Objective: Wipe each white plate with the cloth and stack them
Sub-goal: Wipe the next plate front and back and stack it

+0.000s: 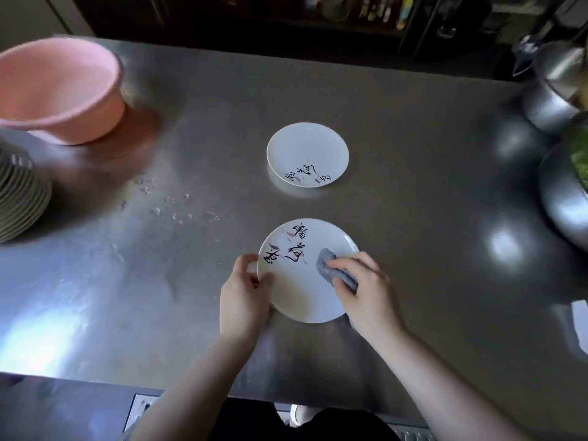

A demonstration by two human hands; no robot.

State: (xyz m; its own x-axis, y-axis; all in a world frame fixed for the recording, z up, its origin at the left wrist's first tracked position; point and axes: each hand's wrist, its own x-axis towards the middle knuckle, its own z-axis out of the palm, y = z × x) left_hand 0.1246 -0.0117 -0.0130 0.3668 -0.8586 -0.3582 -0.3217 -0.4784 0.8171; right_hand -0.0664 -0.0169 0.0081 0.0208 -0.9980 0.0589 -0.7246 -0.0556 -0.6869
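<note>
A white plate [302, 291] with black brush writing is held above the near part of the steel table. My left hand [245, 294] grips its left rim, thumb on the face. My right hand [366, 291] holds a grey cloth [331, 265] pressed onto the plate's right side. A second white plate [305, 148] with the same writing lies flat on the table farther back, apart from both hands.
A pink plastic basin [57, 90] stands at the back left. A tall stack of plates [19, 192] sits at the left edge. Water drops [171, 202] dot the steel table [429, 202]. Metal pots and bowls [560, 100] crowd the right edge.
</note>
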